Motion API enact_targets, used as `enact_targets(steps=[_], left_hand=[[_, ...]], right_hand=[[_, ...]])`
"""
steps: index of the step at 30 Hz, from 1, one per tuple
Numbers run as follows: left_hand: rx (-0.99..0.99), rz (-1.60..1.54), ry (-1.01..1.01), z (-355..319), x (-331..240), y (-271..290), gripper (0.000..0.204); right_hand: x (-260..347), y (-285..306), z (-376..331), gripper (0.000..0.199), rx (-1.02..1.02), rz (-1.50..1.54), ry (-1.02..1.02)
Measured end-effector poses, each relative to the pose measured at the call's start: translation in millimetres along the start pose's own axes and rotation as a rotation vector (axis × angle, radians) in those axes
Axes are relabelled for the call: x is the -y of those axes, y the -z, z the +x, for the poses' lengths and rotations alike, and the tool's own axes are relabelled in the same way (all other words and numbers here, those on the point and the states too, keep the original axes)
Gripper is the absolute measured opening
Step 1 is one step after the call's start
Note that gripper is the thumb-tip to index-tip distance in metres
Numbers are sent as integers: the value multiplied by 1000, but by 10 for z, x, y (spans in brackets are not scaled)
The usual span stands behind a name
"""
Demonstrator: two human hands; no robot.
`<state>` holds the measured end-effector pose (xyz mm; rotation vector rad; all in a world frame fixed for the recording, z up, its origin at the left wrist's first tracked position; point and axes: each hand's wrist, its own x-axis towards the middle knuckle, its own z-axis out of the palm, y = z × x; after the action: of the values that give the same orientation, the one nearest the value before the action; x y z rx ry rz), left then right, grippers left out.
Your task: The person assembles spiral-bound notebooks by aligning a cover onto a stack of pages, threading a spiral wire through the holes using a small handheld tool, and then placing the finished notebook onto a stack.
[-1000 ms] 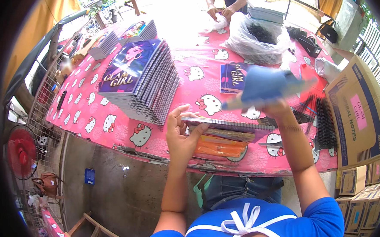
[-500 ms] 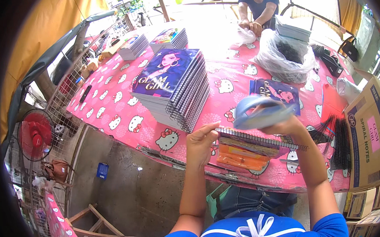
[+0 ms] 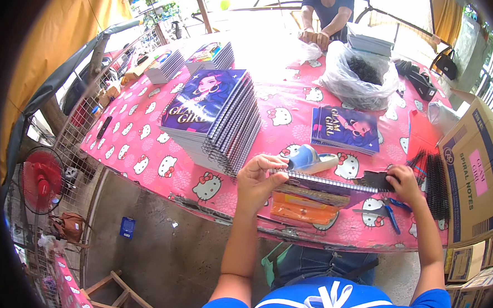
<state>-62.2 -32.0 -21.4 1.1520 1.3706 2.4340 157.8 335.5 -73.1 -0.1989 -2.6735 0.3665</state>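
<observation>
A spiral notebook [image 3: 338, 192] stands on edge in front of me, its coil [image 3: 329, 182] along the top. My left hand [image 3: 261, 182] pinches the left end of its spine between thumb and fingers. At the far end of the coil, my right hand [image 3: 405, 183] is closed with its fingertips on the coil's tip. Just behind the notebook lies a rounded blue and clear object [image 3: 309, 159], its kind unclear. Blue-handled pliers [image 3: 393, 213] rest below my right hand. An orange packet [image 3: 302, 208] lies under the notebook.
A tall stack of purple-covered spiral notebooks [image 3: 211, 119] stands to the left. More covered books [image 3: 345, 129] lie behind the blue object. A plastic bag of black coils [image 3: 359, 75] is farther back. Black coils [image 3: 438, 186] and a carton [image 3: 479, 175] border the right. Across the table sits another person [image 3: 328, 10].
My right hand has let go of the blue object, which now lies behind the notebook, and has moved down to the coil's right end. My left hand keeps its hold.
</observation>
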Motion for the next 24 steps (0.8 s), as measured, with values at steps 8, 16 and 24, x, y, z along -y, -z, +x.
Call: enact_targets(steps=[8,16,24], left_hand=[[-703,670,-917,-94,-1392,-513,37],[71,768,-318,-544,-379,-860,34],[-8,697,-259,-596,-216,-910,25]], right_hand=[[18,515,-542,21,147,-227,-473],[932,38,-1040,67,95,-354,-390],[1088,341,-685,35,73,164,-335]])
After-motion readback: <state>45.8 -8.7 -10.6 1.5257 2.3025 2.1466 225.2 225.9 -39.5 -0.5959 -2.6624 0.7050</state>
